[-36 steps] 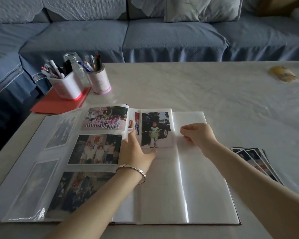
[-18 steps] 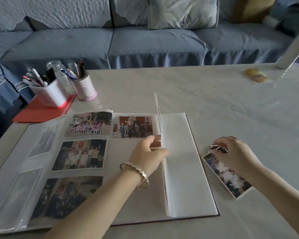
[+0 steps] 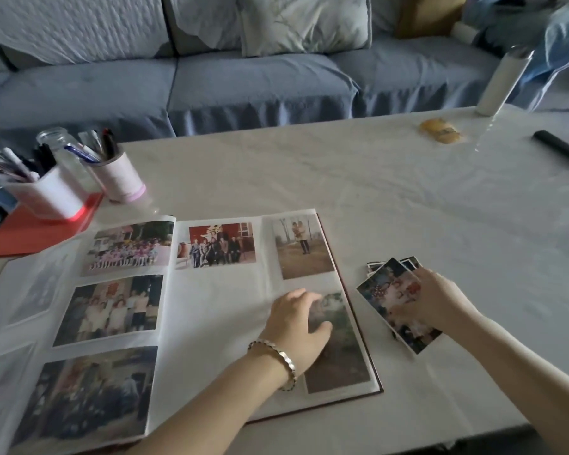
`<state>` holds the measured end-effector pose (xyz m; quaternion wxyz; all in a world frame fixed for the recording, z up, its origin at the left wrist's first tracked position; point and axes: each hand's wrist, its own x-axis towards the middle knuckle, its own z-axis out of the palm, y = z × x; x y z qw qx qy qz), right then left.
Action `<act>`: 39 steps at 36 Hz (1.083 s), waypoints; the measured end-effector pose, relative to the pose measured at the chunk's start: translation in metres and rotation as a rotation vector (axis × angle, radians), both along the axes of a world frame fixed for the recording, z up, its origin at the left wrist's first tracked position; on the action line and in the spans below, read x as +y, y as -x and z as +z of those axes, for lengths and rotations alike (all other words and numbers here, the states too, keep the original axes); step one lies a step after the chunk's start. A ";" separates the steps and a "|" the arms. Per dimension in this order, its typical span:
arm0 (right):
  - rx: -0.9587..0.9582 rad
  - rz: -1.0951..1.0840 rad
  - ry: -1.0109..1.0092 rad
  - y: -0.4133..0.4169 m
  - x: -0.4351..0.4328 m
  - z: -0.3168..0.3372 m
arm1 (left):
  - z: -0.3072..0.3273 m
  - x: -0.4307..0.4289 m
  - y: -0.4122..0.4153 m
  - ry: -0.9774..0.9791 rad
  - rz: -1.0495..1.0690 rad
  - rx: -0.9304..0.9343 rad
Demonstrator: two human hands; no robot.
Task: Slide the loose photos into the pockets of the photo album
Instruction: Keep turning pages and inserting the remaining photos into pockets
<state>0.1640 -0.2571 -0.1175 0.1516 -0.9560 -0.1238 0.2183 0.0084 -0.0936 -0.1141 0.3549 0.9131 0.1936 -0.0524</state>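
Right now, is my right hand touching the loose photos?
Touching. The head view shows the right hand with its fingers lying across the top one of the photos.

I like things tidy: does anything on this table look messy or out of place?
Only the loose photos beside the album: fanned out crooked, gripped by the right hand. Nothing looks spilled or torn.

White table [image 3: 342,178] — open photo album [image 3: 217,310], loose photos [image 3: 386,287], red folder [image 3: 23,234], yellow packet [image 3: 440,133], black remote [image 3: 559,147].
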 end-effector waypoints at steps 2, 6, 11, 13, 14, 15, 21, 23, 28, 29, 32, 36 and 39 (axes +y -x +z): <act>-0.057 0.010 -0.071 -0.003 -0.002 0.004 | 0.003 0.005 0.001 0.043 0.049 -0.046; -0.102 0.096 -0.251 -0.001 -0.006 0.027 | 0.012 0.012 -0.001 0.182 0.145 -0.156; -0.060 0.288 -0.380 0.020 0.007 0.056 | 0.030 0.013 0.001 0.394 0.127 -0.219; 0.004 0.349 -0.396 0.029 0.016 0.060 | 0.031 0.012 0.003 0.369 0.103 -0.215; 0.035 0.367 -0.401 0.033 0.020 0.061 | 0.030 0.012 0.005 0.344 0.096 -0.236; 0.063 0.373 -0.409 0.035 0.024 0.061 | 0.030 0.013 0.006 0.335 0.102 -0.274; 0.217 0.131 -0.611 0.033 0.037 0.055 | 0.027 0.029 0.014 0.480 0.456 -0.355; 0.419 0.003 -0.748 0.035 0.040 0.054 | 0.027 0.037 0.016 0.559 0.594 -0.353; 0.571 -0.041 -0.814 0.052 0.045 0.042 | 0.028 0.051 0.021 0.549 0.600 -0.267; 0.554 -0.044 -0.814 0.055 0.046 0.039 | 0.027 0.052 0.022 0.530 0.573 -0.254; 0.462 -0.052 -0.815 0.061 0.049 0.035 | 0.020 0.055 0.025 0.446 0.499 -0.232; 0.201 -0.110 -0.823 0.059 0.049 0.029 | 0.012 0.061 0.036 -0.071 0.340 -0.205; 0.036 -0.135 -0.814 0.056 0.048 0.027 | -0.005 0.067 0.046 -0.472 0.152 -0.007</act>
